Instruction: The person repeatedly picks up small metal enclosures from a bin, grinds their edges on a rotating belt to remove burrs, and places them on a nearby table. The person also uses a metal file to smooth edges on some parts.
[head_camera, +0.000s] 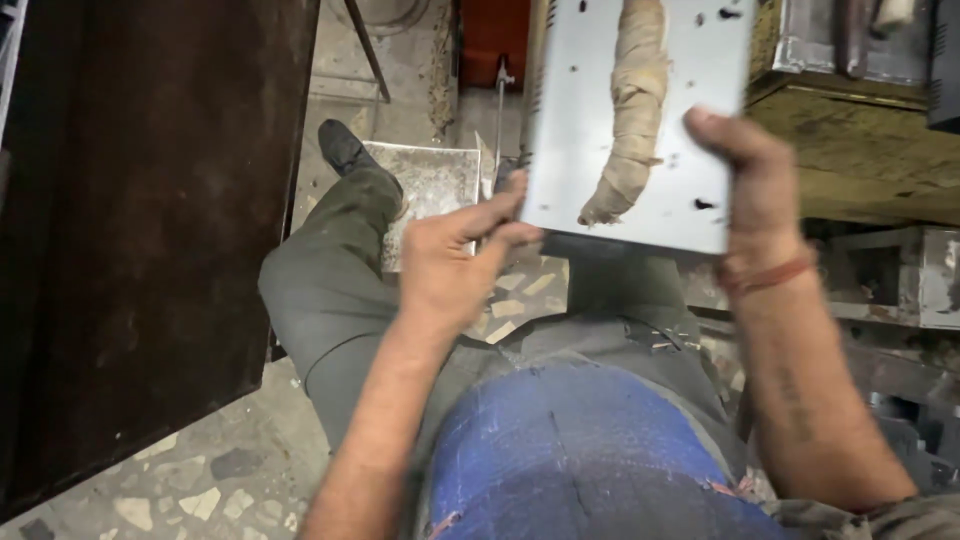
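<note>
I hold a flat grey metal panel (590, 130) up in front of me, its face dotted with small holes. A cloth-wrapped bundle (635, 110) runs down its middle. My left hand (450, 265) grips the panel's lower left corner. My right hand (750, 180) clasps its right edge, thumb on the face, with a reddish thread band around the wrist. Below the panel are my grey-trousered legs and blue shirt.
A large dark brown board (140, 220) stands at the left. A square metal plate (435, 190) lies on the speckled floor by my black shoe (340, 145). Worn metal boxes and a wooden bench (860, 150) crowd the right.
</note>
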